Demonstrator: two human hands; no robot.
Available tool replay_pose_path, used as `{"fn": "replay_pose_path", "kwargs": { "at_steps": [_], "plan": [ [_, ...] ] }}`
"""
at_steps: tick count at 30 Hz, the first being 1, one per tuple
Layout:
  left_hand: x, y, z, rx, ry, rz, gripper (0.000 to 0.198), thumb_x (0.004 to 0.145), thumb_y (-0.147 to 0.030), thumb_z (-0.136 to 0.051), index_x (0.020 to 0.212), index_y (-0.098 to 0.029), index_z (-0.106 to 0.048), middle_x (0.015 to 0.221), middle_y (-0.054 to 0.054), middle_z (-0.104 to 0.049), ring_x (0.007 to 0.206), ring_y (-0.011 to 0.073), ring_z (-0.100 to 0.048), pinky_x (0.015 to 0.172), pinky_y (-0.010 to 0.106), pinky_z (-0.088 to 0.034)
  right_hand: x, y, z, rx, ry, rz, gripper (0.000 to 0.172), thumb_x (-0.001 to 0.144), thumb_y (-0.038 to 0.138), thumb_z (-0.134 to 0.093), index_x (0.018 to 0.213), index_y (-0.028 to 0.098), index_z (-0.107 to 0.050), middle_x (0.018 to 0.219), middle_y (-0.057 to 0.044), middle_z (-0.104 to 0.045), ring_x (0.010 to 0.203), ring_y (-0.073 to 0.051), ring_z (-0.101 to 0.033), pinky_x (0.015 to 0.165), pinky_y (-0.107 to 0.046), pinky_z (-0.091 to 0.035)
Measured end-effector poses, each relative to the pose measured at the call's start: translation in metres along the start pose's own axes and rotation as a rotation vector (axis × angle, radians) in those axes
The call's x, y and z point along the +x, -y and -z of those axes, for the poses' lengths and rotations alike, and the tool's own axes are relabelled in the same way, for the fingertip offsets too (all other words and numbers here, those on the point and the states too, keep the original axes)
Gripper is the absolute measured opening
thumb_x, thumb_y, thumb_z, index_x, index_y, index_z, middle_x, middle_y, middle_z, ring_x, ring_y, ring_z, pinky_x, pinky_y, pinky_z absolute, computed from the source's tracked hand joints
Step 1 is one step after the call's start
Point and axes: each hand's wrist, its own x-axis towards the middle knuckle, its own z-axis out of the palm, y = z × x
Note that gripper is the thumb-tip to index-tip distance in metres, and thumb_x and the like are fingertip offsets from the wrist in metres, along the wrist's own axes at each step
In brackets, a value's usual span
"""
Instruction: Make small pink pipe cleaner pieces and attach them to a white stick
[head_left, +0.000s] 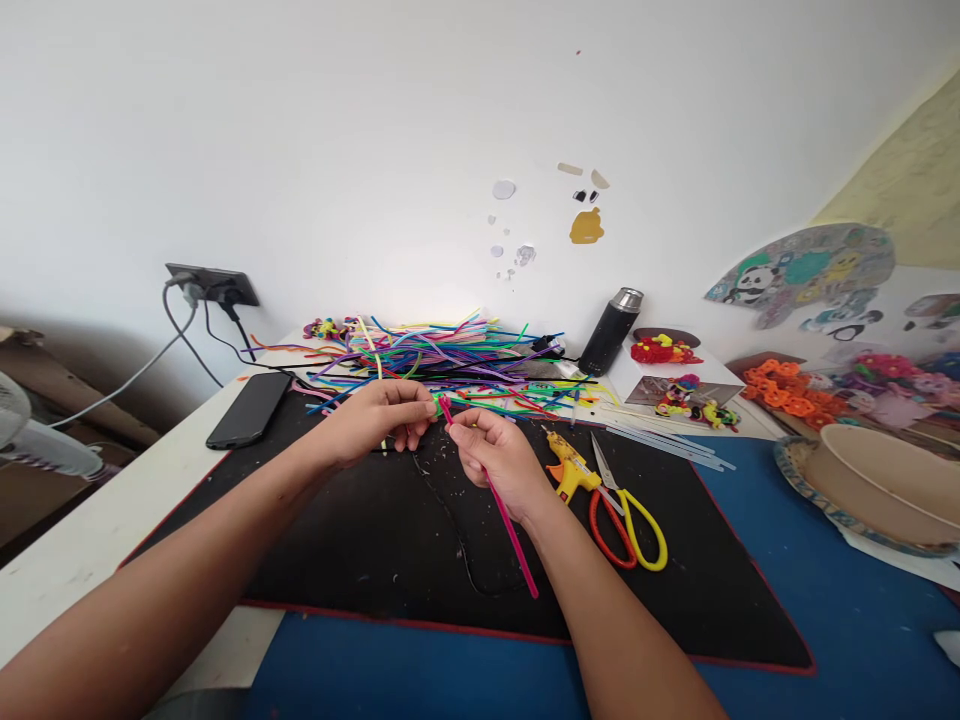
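My left hand (386, 415) pinches a small green and yellow pipe-cleaner piece; a pale yellow strand rises behind the fingers. Beside it, my right hand (499, 455) is closed on a pink pipe cleaner (514, 540). Its upper end is bent and touches the green part (439, 402) between the two hands, while the long tail slants down past my right wrist. Both hands are held above a black mat (352, 550). Fingers partly hide how the pieces join.
Behind my hands lies a heap of coloured pipe cleaners (435, 350). A yellow glue gun (571, 468) and scissors (626, 510) rest to the right. A phone (249, 410) lies left; a black flask (611, 332), glue sticks (675, 445) and a round bowl (885, 480) are farther right.
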Motion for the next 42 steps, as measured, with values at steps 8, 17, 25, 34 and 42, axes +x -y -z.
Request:
{"fn": "replay_pose_path", "kwargs": {
  "at_steps": [8, 17, 25, 34, 42],
  "plan": [
    [0.001, 0.001, -0.004, -0.038, -0.029, 0.024, 0.031, 0.078, -0.045, -0.075, 0.070, -0.018, -0.063, 0.058, 0.000, -0.062, 0.051, 0.0128, -0.057, 0.045, 0.021, -0.040, 0.000, -0.001, -0.001, -0.032, -0.033, -0.004, 0.038, 0.076, 0.049, -0.083, 0.087, 0.020, -0.060, 0.052, 0.013, -0.032, 0.043, -0.005, -0.021, 0.042, -0.022, -0.013],
    [0.001, 0.003, -0.009, -0.258, -0.070, 0.085, 0.024, 0.073, -0.036, -0.078, 0.071, -0.016, -0.064, 0.056, 0.000, -0.061, 0.046, 0.0100, -0.052, 0.042, 0.020, -0.031, 0.001, -0.001, 0.000, -0.041, -0.028, 0.020, 0.039, 0.075, 0.051, -0.083, 0.085, 0.021, -0.059, 0.051, 0.013, -0.031, 0.043, -0.005, -0.020, 0.042, -0.022, -0.013],
    [-0.002, 0.002, -0.017, -0.523, -0.002, 0.133, 0.022, 0.076, -0.031, -0.076, 0.071, -0.013, -0.065, 0.059, -0.001, -0.055, 0.044, 0.0075, -0.047, 0.038, 0.018, -0.030, 0.000, 0.001, 0.000, 0.000, -0.015, 0.028, 0.042, 0.075, 0.052, -0.085, 0.086, 0.021, -0.059, 0.051, 0.013, -0.032, 0.042, -0.005, -0.021, 0.043, -0.022, -0.013],
    [-0.006, 0.006, -0.021, -0.810, 0.266, 0.267, 0.014, 0.084, -0.021, -0.071, 0.077, -0.010, -0.066, 0.057, -0.007, -0.035, 0.039, 0.0031, -0.028, 0.032, 0.012, -0.026, -0.002, 0.005, -0.002, 0.010, -0.001, 0.032, 0.047, 0.071, 0.054, -0.089, 0.085, 0.021, -0.059, 0.053, 0.012, -0.040, 0.043, -0.005, -0.024, 0.043, -0.023, -0.013],
    [-0.006, 0.007, -0.016, -0.865, 0.340, 0.331, 0.014, 0.088, -0.020, -0.066, 0.078, -0.010, -0.067, 0.053, -0.009, -0.028, 0.037, 0.0032, -0.021, 0.032, 0.010, -0.027, -0.001, 0.004, 0.001, 0.005, 0.002, 0.064, 0.041, 0.074, 0.048, -0.088, 0.095, 0.021, -0.066, 0.061, 0.007, -0.054, 0.045, -0.006, -0.030, 0.043, -0.022, -0.015]
  ]
}}
